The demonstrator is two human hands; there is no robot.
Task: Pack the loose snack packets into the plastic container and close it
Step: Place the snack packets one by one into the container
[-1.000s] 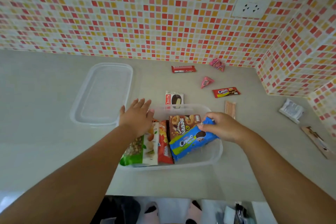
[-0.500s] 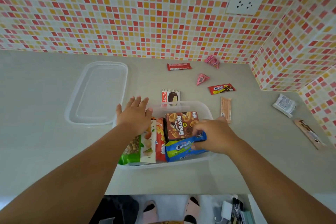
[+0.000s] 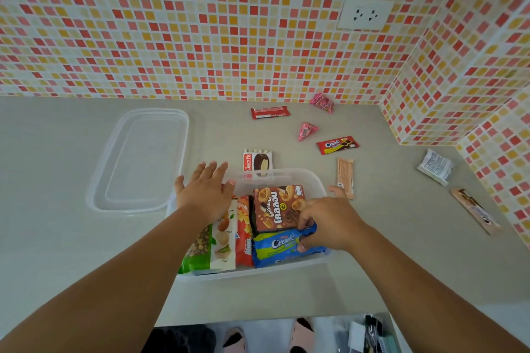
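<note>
blue packet (image 3: 282, 246) under right fingers (image 3: 304, 246), seemingly pinched

Single head cam, wide-angle, steep fwd-down over counter (image 3: 71, 238), close above plastic container (image 3: 286, 176), tiled wall (image 3: 200, 23) beyond.

A pale grey counter (image 3: 57, 238) runs back to a wall (image 3: 200, 23) of small mosaic tiles in white, red, pink and yellow. At the counter's far right corner the tiling turns and steps forward (twice). A white socket (image 3: 365, 14) sits high on the back wall. Soft, even light.
</note>
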